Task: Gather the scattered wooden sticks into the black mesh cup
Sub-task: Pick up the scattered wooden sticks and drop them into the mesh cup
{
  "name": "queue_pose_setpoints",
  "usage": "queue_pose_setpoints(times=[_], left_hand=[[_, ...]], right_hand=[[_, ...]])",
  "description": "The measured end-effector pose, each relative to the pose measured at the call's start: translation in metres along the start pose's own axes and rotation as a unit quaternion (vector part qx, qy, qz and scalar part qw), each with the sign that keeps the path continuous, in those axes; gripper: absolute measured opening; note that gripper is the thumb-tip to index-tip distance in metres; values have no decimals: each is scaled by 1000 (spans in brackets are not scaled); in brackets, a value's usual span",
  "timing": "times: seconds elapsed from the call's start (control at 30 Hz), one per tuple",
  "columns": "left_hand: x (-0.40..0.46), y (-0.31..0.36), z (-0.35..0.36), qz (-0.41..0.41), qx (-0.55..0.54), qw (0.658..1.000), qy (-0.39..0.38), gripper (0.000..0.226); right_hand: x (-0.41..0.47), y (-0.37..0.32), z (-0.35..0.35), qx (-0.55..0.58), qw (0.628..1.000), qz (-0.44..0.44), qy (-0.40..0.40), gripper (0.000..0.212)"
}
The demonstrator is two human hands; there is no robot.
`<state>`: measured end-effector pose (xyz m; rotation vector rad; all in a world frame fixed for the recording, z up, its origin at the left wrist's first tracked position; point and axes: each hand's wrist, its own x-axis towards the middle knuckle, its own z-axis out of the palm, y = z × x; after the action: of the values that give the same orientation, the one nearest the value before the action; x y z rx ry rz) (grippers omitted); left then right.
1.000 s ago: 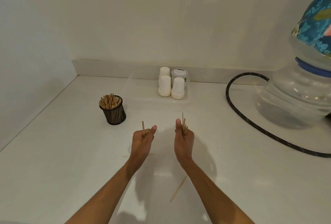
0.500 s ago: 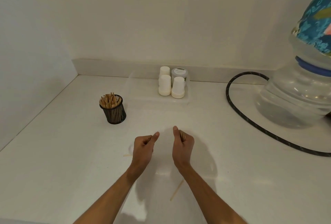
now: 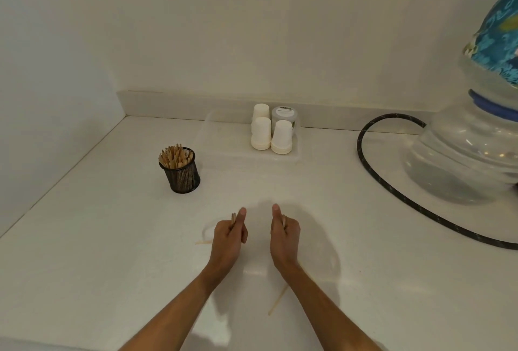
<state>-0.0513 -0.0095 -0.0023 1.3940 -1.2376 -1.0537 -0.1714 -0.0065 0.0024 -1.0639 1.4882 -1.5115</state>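
The black mesh cup (image 3: 183, 176) stands upright at the left of the white counter, packed with several wooden sticks (image 3: 175, 156). My left hand (image 3: 229, 235) is a fist around wooden sticks whose tips show beside the thumb. My right hand (image 3: 283, 231) is closed the same way on wooden sticks, a short way to the right. Both hands hover low over the counter, right of and nearer than the cup. One loose stick (image 3: 204, 242) pokes out left of my left hand. Another loose stick (image 3: 277, 300) lies partly under my right forearm.
A clear tray (image 3: 224, 137) at the back holds white paper cups (image 3: 281, 137) and a grey jar (image 3: 284, 115). A black hose (image 3: 375, 174) curves across the right side to a large water bottle (image 3: 462, 154). Walls close the left and back.
Both hands dropped from an upright hold, sticks pointing up, down close to the counter, and drew slightly nearer to me. The sticks now barely show above the fists.
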Motion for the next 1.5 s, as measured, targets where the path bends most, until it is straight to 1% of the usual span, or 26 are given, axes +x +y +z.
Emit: queue_pose_setpoints(times=[0.07,0.17,0.27,0.33,0.43,0.53,0.63,0.7,0.77,0.83,0.9,0.97,1.03,1.1,1.17,1.23,1.3,1.37,1.43,1.5], left_hand=[[7,4,-4,13,-2,1000,5,65],[21,14,-16,14,-34,999,21,66],[38,27,-34,65,-58,996,34,66],[52,36,-50,101,-44,992,58,64],[77,50,-77,148,6,983,110,60],[107,70,-108,180,30,972,151,54],[140,89,-136,184,46,967,168,48],[162,95,-150,177,75,963,187,47],[184,97,-159,152,99,962,205,48],[205,98,-164,127,123,962,210,56],[222,95,-165,109,163,961,196,64],[236,90,-161,105,203,958,173,65],[244,84,-154,92,248,954,141,64],[248,74,-149,67,310,944,92,60],[247,63,-146,26,378,925,35,55],[245,57,-147,-15,404,915,-7,56],[244,58,-151,-44,379,924,-35,57],[242,65,-157,-59,325,943,-38,54],[240,74,-162,-52,290,956,-17,55],[237,80,-165,-27,268,963,-9,54]], right_hand=[[5,-4,5,20,1000,18,-11,57],[18,-18,15,86,994,43,-45,58],[34,-32,33,131,987,46,-82,61],[45,-42,48,131,985,47,-97,63],[61,-57,77,124,985,37,-114,63],[77,-74,109,125,984,6,-125,64],[95,-90,141,139,982,-15,-130,61],[108,-96,162,137,981,-24,-134,62],[121,-97,180,126,982,-27,-137,63],[129,-97,198,111,983,-27,-143,62],[135,-94,214,80,984,-26,-156,60],[137,-87,228,23,985,-29,-169,57],[136,-77,235,-59,980,-43,-182,56],[134,-66,238,-181,959,-66,-207,58],[131,-57,239,-286,926,-72,-236,54],[130,-51,239,-328,905,-64,-264,46],[131,-52,237,-308,909,-49,-278,43],[133,-56,234,-221,938,-12,-266,45],[135,-61,232,-117,965,12,-235,45],[136,-66,232,-61,976,18,-208,44]])
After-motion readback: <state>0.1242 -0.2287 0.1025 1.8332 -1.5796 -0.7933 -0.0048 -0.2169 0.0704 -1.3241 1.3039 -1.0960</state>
